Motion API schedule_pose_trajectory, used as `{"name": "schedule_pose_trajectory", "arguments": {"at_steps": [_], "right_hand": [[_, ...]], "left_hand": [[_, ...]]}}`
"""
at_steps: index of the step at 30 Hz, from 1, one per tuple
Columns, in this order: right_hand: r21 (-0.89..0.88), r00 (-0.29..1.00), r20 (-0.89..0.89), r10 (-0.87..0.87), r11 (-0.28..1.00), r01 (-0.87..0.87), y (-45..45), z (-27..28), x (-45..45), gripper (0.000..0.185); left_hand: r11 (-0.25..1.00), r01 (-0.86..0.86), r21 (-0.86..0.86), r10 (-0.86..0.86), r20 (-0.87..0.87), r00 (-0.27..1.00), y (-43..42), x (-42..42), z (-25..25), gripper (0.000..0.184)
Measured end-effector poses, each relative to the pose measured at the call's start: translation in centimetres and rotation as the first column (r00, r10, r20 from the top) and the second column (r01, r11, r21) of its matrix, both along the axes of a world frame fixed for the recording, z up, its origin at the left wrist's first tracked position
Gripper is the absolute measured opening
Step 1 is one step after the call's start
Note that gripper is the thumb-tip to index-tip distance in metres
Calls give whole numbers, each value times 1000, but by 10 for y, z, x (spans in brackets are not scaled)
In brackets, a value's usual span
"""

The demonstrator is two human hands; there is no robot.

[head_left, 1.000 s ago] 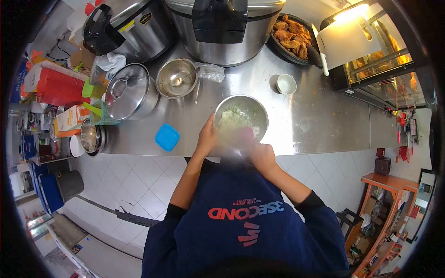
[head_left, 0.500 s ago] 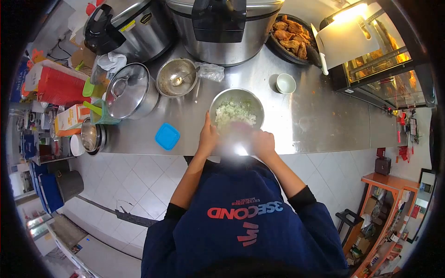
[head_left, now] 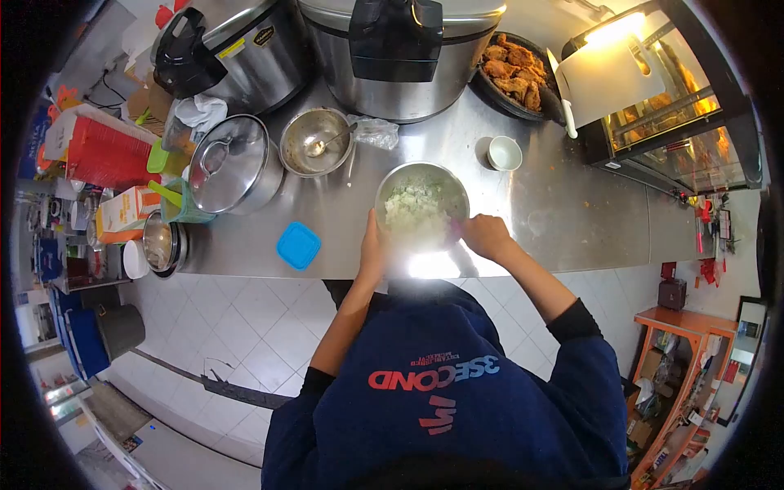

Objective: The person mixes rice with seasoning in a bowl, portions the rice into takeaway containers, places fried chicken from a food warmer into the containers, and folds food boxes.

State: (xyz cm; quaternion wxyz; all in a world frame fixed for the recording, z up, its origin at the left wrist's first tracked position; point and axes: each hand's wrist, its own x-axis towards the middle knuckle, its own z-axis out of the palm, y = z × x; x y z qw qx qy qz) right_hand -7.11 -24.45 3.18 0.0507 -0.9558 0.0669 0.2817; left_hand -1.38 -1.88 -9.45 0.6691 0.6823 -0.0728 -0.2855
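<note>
A metal bowl [head_left: 463, 196] of white, rice-like food [head_left: 412, 208] rests near the counter's front edge. My left hand [head_left: 373, 249] holds the bowl's left side, fingers stretched along its outer wall. At the right rim, my right hand [head_left: 490, 237] is closed around a purple utensil [head_left: 455, 230], whose working end lies in the food; blur and a bright haze hide its exact shape. Behind and to the right stands a small white cup [head_left: 505, 153]. A blue square lid [head_left: 297, 246] lies left of my left hand.
Behind are a used metal bowl with a spoon [head_left: 317, 147], a lidded pot [head_left: 233, 167] and large cookers [head_left: 400, 69]. Fried chicken [head_left: 516, 73] fills a black dish back right, beside a knife [head_left: 567, 114] and a lit display case [head_left: 665, 122].
My right hand has moved right and slightly up, taking the purple utensil from the bowl's front towards its right rim. My left hand stays at the bowl. The view has shifted slightly.
</note>
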Motion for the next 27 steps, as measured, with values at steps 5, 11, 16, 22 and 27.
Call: {"name": "schedule_pose_trajectory", "arguments": {"at_steps": [5, 11, 16, 22, 27], "right_hand": [[341, 971, -88, -221, 910, 237, -11, -45, -12, 39], [595, 612, -660, -436, 194, 780, -28, -41, -9, 41], [652, 589, -685, -429, 1, 759, -34, -4, -10, 38], [402, 934, 74, -350, 867, 294, -41, -12, 12, 35], [332, 990, -49, -131, 933, 140, 8, -104, 25, 33]], "left_hand": [[993, 61, -97, -61, 4, 998, 1, -5, 4, 60], [996, 83, -29, -85, -71, 994, -1, -6, 6, 62], [997, 70, -39, -70, -3, 998, 4, -17, -24, 64], [987, -72, -144, 55, -119, 991, -5, -22, 18, 74], [989, 47, -142, -48, 0, 999, -4, -24, 11, 62]]}}
